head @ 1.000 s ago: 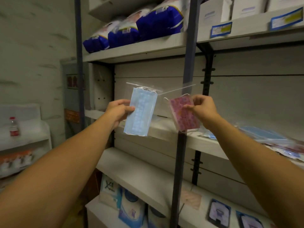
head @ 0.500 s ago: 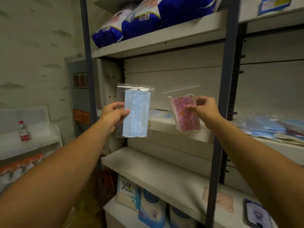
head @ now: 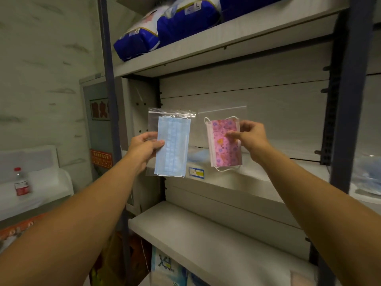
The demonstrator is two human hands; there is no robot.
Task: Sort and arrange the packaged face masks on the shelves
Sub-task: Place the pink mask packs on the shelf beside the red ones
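1. I see two bare arms reaching up toward a metal-framed shelving unit. My left hand (head: 144, 146) holds a blue face mask in a clear zip bag (head: 172, 145). My right hand (head: 250, 137) holds a pink floral face mask in a clear bag (head: 225, 144).

2. Left hand: the thumb lies across the front of the blue mask's left edge, with the fingers (head: 146, 135) curled behind the bag, pinching it. Right hand: the thumb and fingers pinch the pink mask's right edge.

3. Both packages hang in the air side by side, apart from each other, just in front of the middle shelf (head: 268, 174). Neither touches the shelf.

4. Orientation: both masks stand on end, long axis near vertical, flat faces toward me. The blue bag's zip seal is at the top. The pink mask leans slightly, its top tipped left.

5. My judgement: this is the compare-and-sort step, before each colour goes to its own pile.

6. To do it well, I would hold by the bag edges, turn each long axis level with the shelf front, then lay it flat.

7. More bagged masks (head: 369, 172) lie at the far right of that shelf, blurred. A small price label (head: 196, 172) sits on the shelf edge, between the two packages and lower.
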